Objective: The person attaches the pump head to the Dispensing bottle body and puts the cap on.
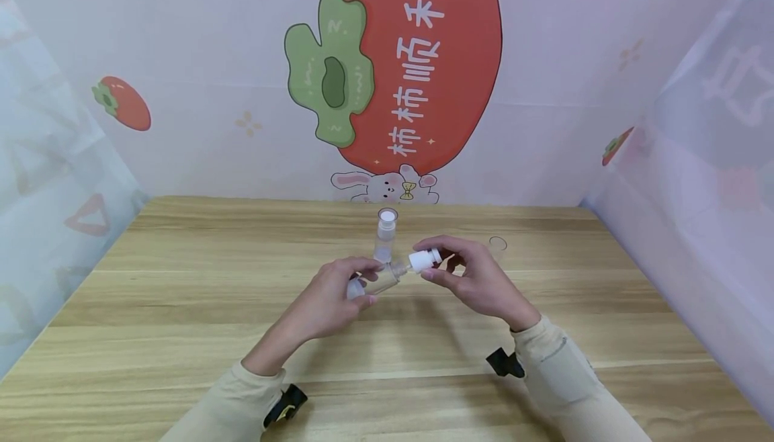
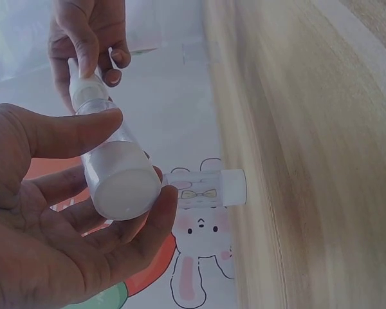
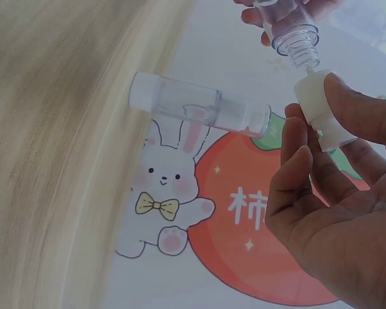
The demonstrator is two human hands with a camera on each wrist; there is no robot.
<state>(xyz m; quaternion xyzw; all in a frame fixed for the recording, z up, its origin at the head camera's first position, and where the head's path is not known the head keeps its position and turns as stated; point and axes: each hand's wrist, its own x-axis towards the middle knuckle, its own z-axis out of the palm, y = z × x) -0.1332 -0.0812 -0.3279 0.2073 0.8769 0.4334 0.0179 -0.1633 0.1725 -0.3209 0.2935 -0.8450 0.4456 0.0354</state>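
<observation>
The left hand (image 1: 329,297) is gripping a clear bottle (image 1: 383,279) near its white base, the thumb lying along one side and the curled fingers wrapping the other, while the tilted bottle is pointing its threaded neck (image 3: 304,56) out past the fingertips toward the other hand. The right hand (image 1: 479,282) is pinching a white pump cap (image 3: 314,93) between thumb and fingers, and the cap's thin stem (image 3: 311,69) is reaching to the neck's mouth, with the cap sitting just off the threads. Behind the left fingertips, a second bottle (image 1: 385,239) is standing upright on the wooden table (image 1: 199,294).
</observation>
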